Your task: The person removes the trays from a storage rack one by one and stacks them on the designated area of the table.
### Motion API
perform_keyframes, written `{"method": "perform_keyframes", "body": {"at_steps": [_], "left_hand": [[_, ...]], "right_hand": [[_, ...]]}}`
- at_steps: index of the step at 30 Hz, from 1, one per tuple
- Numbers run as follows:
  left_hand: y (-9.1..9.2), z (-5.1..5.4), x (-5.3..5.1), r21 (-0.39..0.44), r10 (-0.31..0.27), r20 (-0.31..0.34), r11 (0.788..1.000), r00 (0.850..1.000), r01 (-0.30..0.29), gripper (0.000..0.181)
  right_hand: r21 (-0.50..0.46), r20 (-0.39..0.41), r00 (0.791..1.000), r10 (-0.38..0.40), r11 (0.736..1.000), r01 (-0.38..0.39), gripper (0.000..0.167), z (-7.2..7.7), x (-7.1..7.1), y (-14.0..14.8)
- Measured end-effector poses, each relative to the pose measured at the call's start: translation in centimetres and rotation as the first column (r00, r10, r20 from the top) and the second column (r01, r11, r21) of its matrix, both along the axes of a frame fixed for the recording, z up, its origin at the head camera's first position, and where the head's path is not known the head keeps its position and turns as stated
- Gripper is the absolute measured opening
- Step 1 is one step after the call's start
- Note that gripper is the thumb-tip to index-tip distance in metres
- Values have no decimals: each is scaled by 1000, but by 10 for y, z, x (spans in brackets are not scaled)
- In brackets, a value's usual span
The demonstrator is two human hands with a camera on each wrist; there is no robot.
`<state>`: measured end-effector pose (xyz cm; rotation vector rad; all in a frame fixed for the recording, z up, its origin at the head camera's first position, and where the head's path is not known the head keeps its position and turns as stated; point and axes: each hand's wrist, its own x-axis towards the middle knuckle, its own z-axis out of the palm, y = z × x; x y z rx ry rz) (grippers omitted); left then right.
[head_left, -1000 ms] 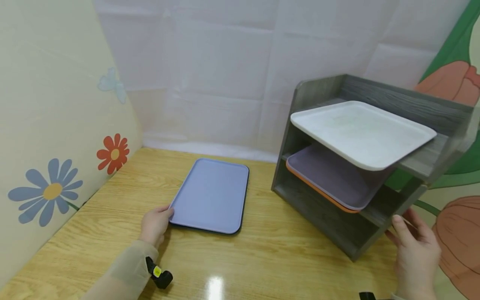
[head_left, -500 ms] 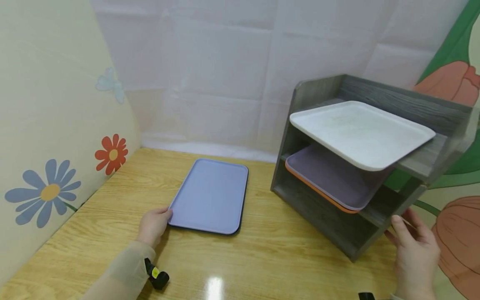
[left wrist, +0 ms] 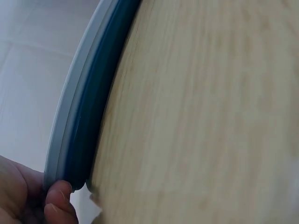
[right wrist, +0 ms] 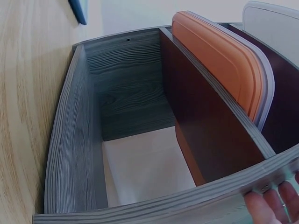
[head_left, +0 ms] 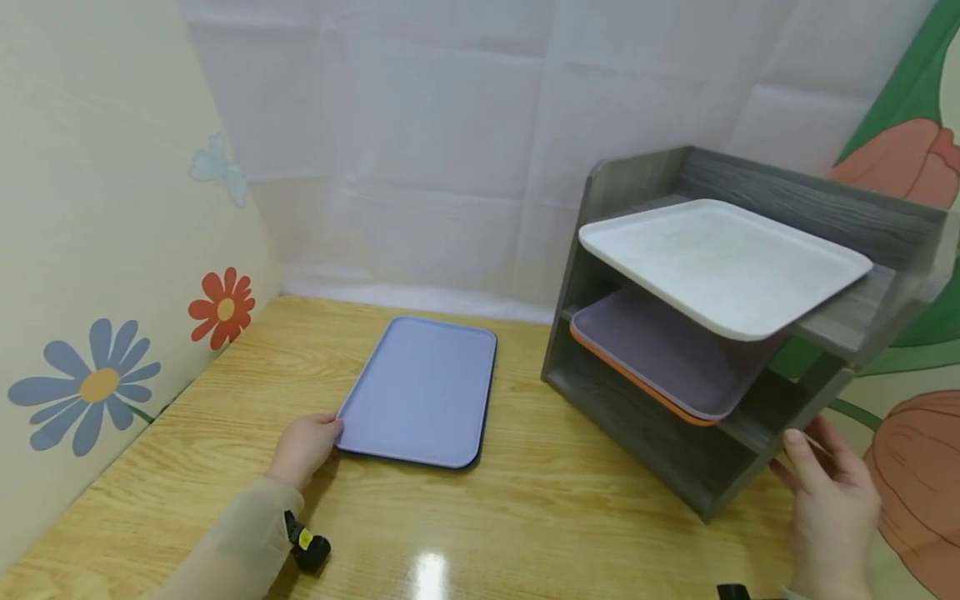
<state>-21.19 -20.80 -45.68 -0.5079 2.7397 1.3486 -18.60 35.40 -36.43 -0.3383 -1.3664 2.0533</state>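
Note:
In the head view a light blue tray point(head_left: 420, 392) lies on the wooden table over a dark blue tray, which shows mainly as a rim. My left hand point(head_left: 303, 450) grips the near left corner, thumb uppermost; the left wrist view has the dark blue tray point(left wrist: 91, 126) directly under the light one at the fingertips. A grey wooden shelf point(head_left: 630, 433) stands at the right. Against the outer side of its right panel, near the front edge, rests my right hand point(head_left: 832, 508). The right wrist view shows fingertips point(right wrist: 259, 207) touching that panel; the thumb is hidden there.
A white tray point(head_left: 723, 267) on the shelf's top level juts out past the front. On the middle level, a purple tray point(head_left: 667, 350) lies over an orange tray point(right wrist: 219, 56), both overhanging. The table point(head_left: 517, 500) extends between the blue trays and the shelf.
My left wrist and forearm have shifted slightly left, with the hand still at the tray's corner. The right hand, trays and shelf look unmoved apart from a slight view shift.

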Motion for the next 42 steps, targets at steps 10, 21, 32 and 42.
{"method": "perform_keyframes", "body": {"at_steps": [10,21,32,42], "left_hand": [[-6,-1,-2,115,-87,24,990,996,84,44],[-19,11,-2,81,-172,76,983,982,166,48],[-8,51,-6,11,-138,-9,990,990,138,62],[29,87,-19,129,-216,-127,964,968,232,57]], "right_hand": [[34,36,999,-13,999,12,50,2,0,-1],[38,-8,1000,10,999,-9,48,1,0,-2],[37,-7,1000,8,999,-7,47,2,1,0],[50,3,1000,6,999,-6,47,3,2,-1]]}}
